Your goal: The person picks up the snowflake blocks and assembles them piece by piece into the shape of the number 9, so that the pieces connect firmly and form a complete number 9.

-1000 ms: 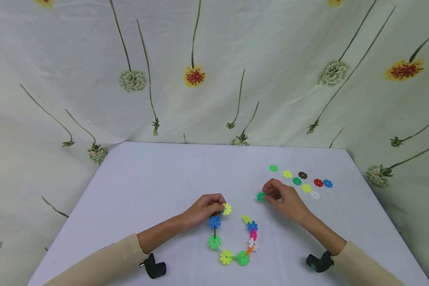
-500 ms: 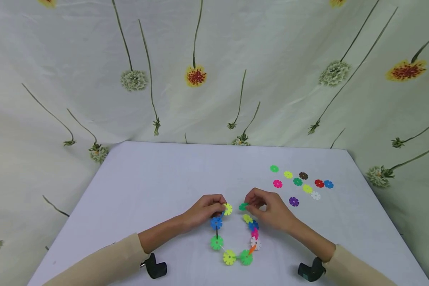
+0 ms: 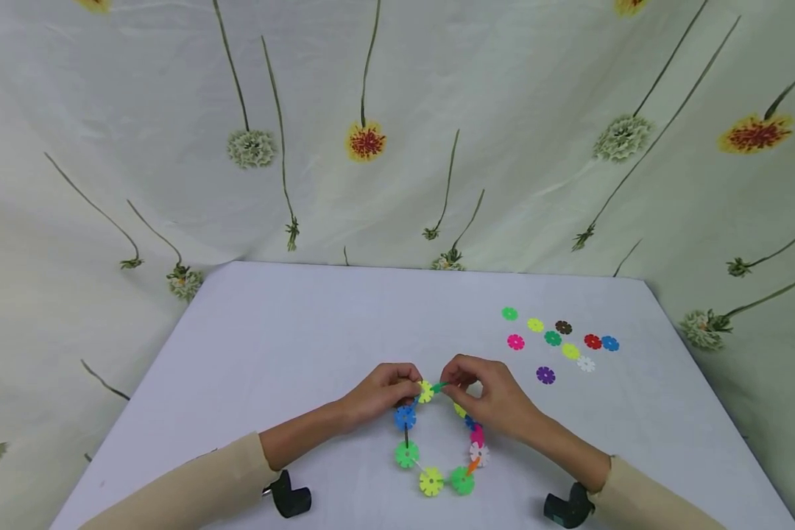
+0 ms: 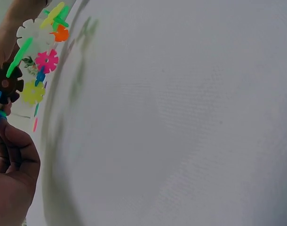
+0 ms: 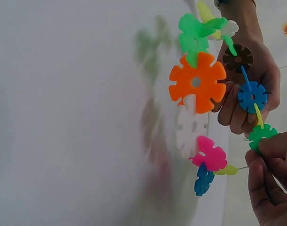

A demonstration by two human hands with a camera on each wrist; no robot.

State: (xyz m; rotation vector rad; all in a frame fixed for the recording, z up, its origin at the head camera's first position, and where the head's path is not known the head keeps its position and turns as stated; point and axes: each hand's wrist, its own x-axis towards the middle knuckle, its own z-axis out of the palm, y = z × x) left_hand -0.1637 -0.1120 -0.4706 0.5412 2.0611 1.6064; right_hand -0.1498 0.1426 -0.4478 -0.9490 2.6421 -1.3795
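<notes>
In the head view, an open loop of flower-shaped notched plastic discs hangs from my left hand point(image 3: 384, 394), whose thumb and fingers pinch the loop near a yellow disc point(image 3: 426, 391) and a blue disc point(image 3: 405, 418). My right hand point(image 3: 490, 390) pinches a green disc point(image 3: 439, 387) between thumb and fingertips. Its edge meets the yellow disc, at right angles to it, as the right wrist view shows too. Lower in the loop are an orange disc point(image 5: 197, 82), a white disc point(image 3: 480, 454) and a pink disc point(image 3: 477, 436). The loop's other end, a yellow disc point(image 3: 460, 410), sits partly behind my right hand.
Several loose discs lie on the white table point(image 3: 291, 331) at the back right, among them a purple disc point(image 3: 545, 375), a brown disc point(image 3: 563, 327) and a red disc point(image 3: 592, 341). A flower-print cloth point(image 3: 503, 96) hangs behind the table. Black wrist cameras sit under both forearms.
My right hand has carried the green disc leftward from near the loose discs to the yellow disc at my left hand. The purple and pink loose discs came into view. My left hand barely moved.
</notes>
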